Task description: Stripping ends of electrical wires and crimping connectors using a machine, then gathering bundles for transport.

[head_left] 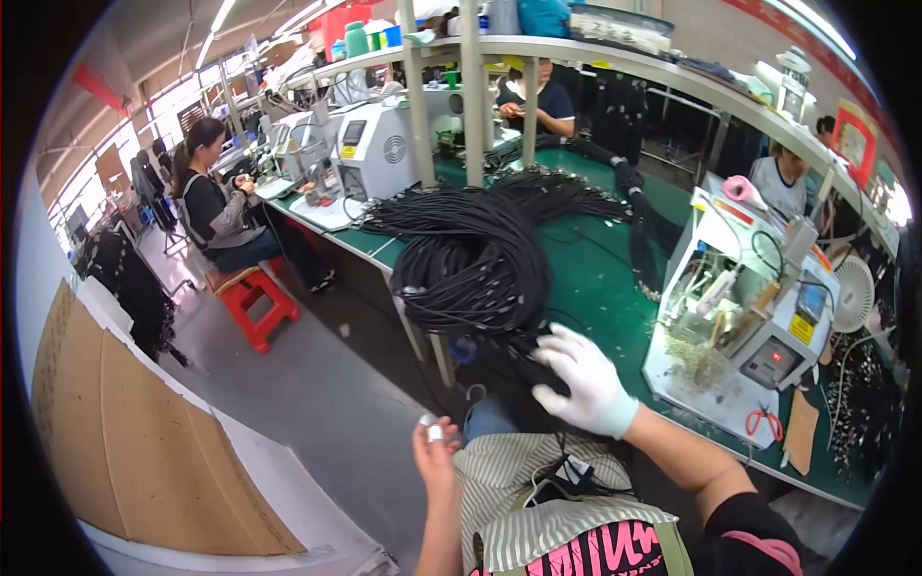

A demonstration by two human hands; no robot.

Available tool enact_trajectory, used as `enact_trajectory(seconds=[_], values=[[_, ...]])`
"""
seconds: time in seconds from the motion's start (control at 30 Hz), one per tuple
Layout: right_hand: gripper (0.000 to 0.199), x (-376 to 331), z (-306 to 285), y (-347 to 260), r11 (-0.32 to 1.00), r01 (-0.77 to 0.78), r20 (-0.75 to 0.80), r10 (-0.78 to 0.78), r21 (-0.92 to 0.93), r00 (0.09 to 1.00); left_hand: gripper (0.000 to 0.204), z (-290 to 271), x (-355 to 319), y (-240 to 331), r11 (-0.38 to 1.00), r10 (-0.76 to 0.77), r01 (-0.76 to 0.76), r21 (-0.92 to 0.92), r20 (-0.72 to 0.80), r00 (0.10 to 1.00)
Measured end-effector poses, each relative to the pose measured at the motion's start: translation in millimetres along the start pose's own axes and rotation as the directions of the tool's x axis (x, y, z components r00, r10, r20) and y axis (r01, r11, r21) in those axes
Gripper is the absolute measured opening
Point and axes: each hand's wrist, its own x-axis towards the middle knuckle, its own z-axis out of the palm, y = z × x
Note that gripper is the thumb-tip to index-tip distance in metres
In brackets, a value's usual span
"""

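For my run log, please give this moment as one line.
right hand: gloved, on black cable bundle | left hand: bare, free | green bench

Matt black rubbery cables (pixel 471 259), green matt bench (pixel 595 278), white cloth glove (pixel 586 379)

Green workbench (pixel 595 278): black cable bundle (pixel 471 259), white machine (pixel 744 317), red-handled scissors (pixel 764 422) on top.

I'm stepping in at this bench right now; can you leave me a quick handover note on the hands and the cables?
Right hand: white glove, fingers spread on the hanging end of the black cable bundle; a closed grip cannot be made out.
Left hand: bare, pale wrap on a fingertip, holds nothing, apart from the cables.
Bundle lies heaped on the green table, trailing over its near edge.
Done: nothing separated out that shows.
Left: the whole heap.
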Motion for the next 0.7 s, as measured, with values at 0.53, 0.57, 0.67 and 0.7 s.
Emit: enact_trajectory(seconds=[0.53, 0.57, 0.67, 0.7], values=[[0.052, 226, 148, 123, 0.855, -0.353, 0.71, 0.514, -0.38, 0.482, 0.043, 40, 315, 22, 0.932, -0.342, 0.352, -0.084, 0.11, 0.933], [0.051, 227, 150, 125, 0.834, -0.376, 0.719, 0.544, -0.404, 0.433, 0.047, 48, 314, 24, 0.89, -0.418, 0.442, -0.114, 0.185, 0.889], [0.047, 223, 156, 125, 0.782, -0.483, 0.697, 0.597, -0.394, 0.397, 0.051, 74, 289, 38, 0.795, -0.475, 0.566, -0.218, 0.356, 0.805], [0.045, 220, 159, 123, 0.744, -0.529, 0.669, 0.638, -0.408, 0.381, 0.051, 80, 281, 46, 0.763, -0.405, 0.566, -0.311, 0.453, 0.794]])
